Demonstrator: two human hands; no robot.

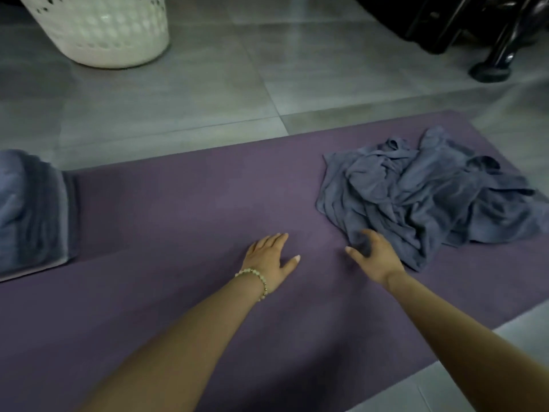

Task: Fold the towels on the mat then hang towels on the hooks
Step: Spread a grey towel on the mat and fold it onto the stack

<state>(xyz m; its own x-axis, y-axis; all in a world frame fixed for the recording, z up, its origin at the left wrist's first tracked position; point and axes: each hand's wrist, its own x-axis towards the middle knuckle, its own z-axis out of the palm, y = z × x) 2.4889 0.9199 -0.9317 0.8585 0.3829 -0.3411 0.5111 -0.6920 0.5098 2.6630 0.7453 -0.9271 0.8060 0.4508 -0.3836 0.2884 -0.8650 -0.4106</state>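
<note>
Purple mat [178, 203] on tiled floor [208, 84], crumpled towels [416, 197], folded stack [26, 209]

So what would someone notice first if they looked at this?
Probably the crumpled pile of blue-grey towels on the right of the purple mat, with the right hand at its near edge. Then the left hand flat on the mat, and the folded towels at the far left.

A single wide-angle camera is sitting on the person's head, facing forward and steeply down, close above the purple mat [178, 203], which is filling the near and middle ground. Grey floor tiles [208, 93] are lying beyond, with a white basket [101, 31] far left and dark furniture legs [499, 49] far right.
</note>
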